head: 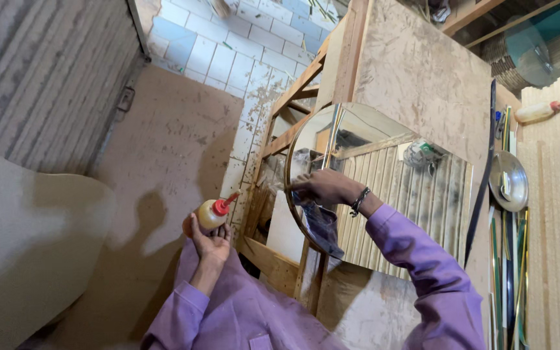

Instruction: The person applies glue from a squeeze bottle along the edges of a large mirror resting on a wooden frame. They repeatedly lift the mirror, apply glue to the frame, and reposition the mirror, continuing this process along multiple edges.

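My left hand (210, 241) holds a small squeeze bottle (210, 213) of yellowish liquid with a red nozzle, out to the left of the workbench. My right hand (324, 188) presses a dark cloth (321, 223) against the gold rim of a round mirror (358, 133) that lies on the bench. The cloth hangs down from my fingers over the mirror's near edge. Both sleeves are purple, and a bracelet sits on my right wrist. The mirror rests partly on a ribbed, slatted panel (416, 194).
The dusty board workbench (422, 71) stands on a wooden frame (286, 129). At its right edge lie a second squeeze bottle (539, 111), a round metal lid (508, 181), a black strip (484, 181) and several coloured strips (510, 285). Tiled floor (228, 58) lies beyond.
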